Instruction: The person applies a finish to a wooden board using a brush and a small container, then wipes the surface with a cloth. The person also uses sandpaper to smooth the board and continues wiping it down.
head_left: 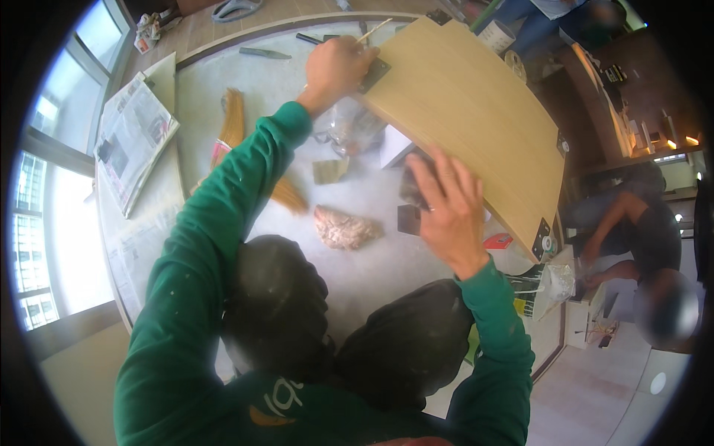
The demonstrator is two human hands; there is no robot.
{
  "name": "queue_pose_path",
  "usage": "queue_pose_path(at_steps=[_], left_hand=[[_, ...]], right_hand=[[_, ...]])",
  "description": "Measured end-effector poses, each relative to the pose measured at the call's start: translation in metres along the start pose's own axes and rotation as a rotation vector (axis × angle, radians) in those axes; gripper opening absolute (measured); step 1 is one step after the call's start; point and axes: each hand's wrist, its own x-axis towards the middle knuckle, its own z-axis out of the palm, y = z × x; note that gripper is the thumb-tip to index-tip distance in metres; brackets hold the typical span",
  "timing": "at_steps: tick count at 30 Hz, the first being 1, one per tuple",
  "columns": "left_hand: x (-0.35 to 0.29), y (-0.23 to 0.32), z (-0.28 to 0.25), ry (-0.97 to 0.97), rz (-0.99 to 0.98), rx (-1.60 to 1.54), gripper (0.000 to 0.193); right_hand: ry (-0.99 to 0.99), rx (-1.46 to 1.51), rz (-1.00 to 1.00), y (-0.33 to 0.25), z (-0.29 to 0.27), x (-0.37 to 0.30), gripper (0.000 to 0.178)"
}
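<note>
A light wood-faced panel (461, 97) with black corner fittings stands tilted in front of me. My left hand (338, 70) is closed at its left corner, beside a black bracket (376, 74). A thin pale stick (375, 30) pokes out past those fingers; whether they hold it I cannot tell. Slightly blurred, my right hand (450, 208) is at the panel's near edge. A dark, sandpaper-like piece (409, 220) shows between its thumb and fingers. A similar brownish square (330, 171) lies flat on the pale work surface (290, 245).
A straw hand brush (233, 123), a crumpled rag (343, 227) and a clear plastic bag (349, 126) lie around. Newspaper (134, 141) covers a board at left. A red-handled tool (497, 241) and a bucket (554, 282) are at right, where another person (654, 223) bends over.
</note>
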Motion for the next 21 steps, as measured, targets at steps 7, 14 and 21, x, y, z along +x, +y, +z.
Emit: queue_pose_path(at_steps=[7,14,21], left_hand=[[0.006,-0.004,0.002,0.079,0.007,-0.01,0.039],[0.005,0.0,0.004,0.084,-0.04,0.004,0.039],[0.006,-0.005,0.003,0.081,-0.046,-0.061,0.039]], right_hand=[[-0.017,-0.149,0.038,0.034,0.01,-0.013,0.067],[-0.02,-0.247,0.01,0.018,0.031,0.02,0.063],[-0.024,-0.334,-0.025,0.03,0.031,0.0,0.063]])
